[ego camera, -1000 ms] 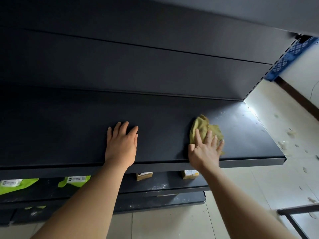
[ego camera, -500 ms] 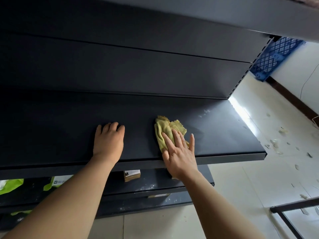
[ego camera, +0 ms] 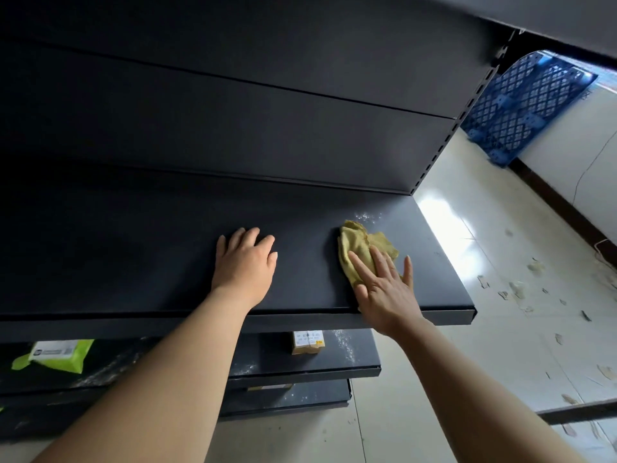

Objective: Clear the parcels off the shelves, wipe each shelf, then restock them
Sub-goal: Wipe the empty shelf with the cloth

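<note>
Right hand (ego camera: 384, 290): palm down, fingers straight and spread, released, gripping nothing, only pressing flat on yellow cloth (ego camera: 362, 243). Cloth crumpled, far half sticking out beyond fingertips. Lying on top shelf (ego camera: 133, 262) nr its right end, a little back from front lip. Wrist over shelf's front edge.

Left hand (ego camera: 245, 262): palm down too, relaxed, holding nothing. Resting on bare shelf surface left of cloth, apart from it, fingertips slightly bent. Both forearms bare, reaching up from bottom of view.

White dust specks (ego camera: 367, 216) just behind cloth, twd dark back panel (ego camera: 233, 121).

One level down, on lower shelf (ego camera: 267, 352):
- small tan box (ego camera: 307, 342) w/ white label, seen btw. the two forearms, just under top shelf's lip
- green parcel (ego camera: 66, 360) w/ white label, far left, well apart from box
- more white dust right of box

Third shelf (ego camera: 300, 399) below that, mostly hidden by the arms.

Slotted upright (ego camera: 467, 105) at right end of unit. Behind it, blue lattice pallet (ego camera: 527, 105) leaning against pale wall. Pale glossy tiled floor (ego camera: 434, 379) at right w/ scattered paper scraps (ego camera: 534, 267). Dark bar (ego camera: 577, 411) crossing bottom-right corner; can't tell what it belongs to.
</note>
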Available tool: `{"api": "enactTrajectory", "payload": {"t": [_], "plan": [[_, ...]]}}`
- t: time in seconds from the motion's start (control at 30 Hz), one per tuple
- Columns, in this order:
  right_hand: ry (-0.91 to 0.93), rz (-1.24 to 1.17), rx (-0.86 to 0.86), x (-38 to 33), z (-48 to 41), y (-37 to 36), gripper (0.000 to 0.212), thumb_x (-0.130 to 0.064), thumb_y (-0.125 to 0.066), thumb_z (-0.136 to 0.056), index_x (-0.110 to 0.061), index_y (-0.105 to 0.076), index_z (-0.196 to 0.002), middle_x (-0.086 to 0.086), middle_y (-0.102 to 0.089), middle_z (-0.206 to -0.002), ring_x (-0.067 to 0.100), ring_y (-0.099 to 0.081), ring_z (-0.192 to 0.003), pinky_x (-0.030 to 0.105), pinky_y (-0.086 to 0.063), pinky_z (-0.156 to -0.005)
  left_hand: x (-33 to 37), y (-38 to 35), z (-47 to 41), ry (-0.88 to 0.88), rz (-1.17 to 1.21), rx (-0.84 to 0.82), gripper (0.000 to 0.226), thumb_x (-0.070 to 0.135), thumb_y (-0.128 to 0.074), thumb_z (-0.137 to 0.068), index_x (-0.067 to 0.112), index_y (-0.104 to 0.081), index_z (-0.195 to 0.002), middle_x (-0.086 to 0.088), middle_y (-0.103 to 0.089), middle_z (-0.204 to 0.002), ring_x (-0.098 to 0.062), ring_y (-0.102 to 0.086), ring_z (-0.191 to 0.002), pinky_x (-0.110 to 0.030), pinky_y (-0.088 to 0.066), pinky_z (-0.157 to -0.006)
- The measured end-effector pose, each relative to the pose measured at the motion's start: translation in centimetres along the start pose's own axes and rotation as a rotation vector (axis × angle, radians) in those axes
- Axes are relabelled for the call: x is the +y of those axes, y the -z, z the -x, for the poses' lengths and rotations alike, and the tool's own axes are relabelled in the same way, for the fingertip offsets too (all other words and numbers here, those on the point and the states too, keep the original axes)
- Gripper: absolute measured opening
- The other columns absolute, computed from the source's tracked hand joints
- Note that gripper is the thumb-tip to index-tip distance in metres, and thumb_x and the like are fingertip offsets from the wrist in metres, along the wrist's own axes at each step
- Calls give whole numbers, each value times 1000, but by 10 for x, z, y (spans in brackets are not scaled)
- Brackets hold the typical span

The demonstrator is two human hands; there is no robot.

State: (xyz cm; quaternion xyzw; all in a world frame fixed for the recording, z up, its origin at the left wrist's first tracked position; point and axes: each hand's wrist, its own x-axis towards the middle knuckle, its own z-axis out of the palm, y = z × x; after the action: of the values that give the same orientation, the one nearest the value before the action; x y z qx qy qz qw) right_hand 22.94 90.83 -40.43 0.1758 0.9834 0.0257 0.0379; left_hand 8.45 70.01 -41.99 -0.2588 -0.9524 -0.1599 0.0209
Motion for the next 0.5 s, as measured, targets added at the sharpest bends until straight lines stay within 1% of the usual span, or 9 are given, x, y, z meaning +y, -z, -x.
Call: {"api": "enactTrajectory", "payload": {"t": [0.07,0.17,0.23,0.37,0.5], "plan": [[96,-15,3,-2,-9,3,63,-45,-12,-88,-47,-7,-150,3,-2,-163,23,-1,-150,50,21,-114,2,-7,0,21,8,8,42,35,-32,-101,28,-41,-141,-1,-31,-152,-24,-19,-142,-48,-7,-118],[250,-55,26,-13,-30,7,58,-40,-24,-93,-49,-14,-149,2,-8,-162,25,-5,-149,50,20,-114,1,-8,1,22,10,14,43,36,-31,-101,29,-41,-142,-1,-31,-152,-23,-18,-143,-48,-6,-118],[303,-68,31,-27,-48,7,56,-39,-28,-95,-49,-15,-149,2,-9,-162,25,-4,-149,50,21,-114,2,-7,1,19,-4,11,43,36,-30,-101,30,-39,-142,0,-29,-153,-22,-16,-143,-47,-5,-118],[325,-69,36,-44,-85,4,56,-41,-23,-96,-49,-10,-149,1,-4,-163,22,-2,-149,52,20,-114,2,-7,2,16,-13,16,44,37,-30,-101,31,-38,-143,2,-29,-153,-20,-16,-144,-45,-5,-119],[238,-68,38,-24,-111,3,56,-43,-23,-95,-48,-9,-149,-1,-4,-163,15,-3,-149,55,15,-114,2,-5,3,13,-5,17,44,37,-30,-101,31,-38,-144,2,-29,-153,-19,-16,-144,-44,-5,-119]]}}
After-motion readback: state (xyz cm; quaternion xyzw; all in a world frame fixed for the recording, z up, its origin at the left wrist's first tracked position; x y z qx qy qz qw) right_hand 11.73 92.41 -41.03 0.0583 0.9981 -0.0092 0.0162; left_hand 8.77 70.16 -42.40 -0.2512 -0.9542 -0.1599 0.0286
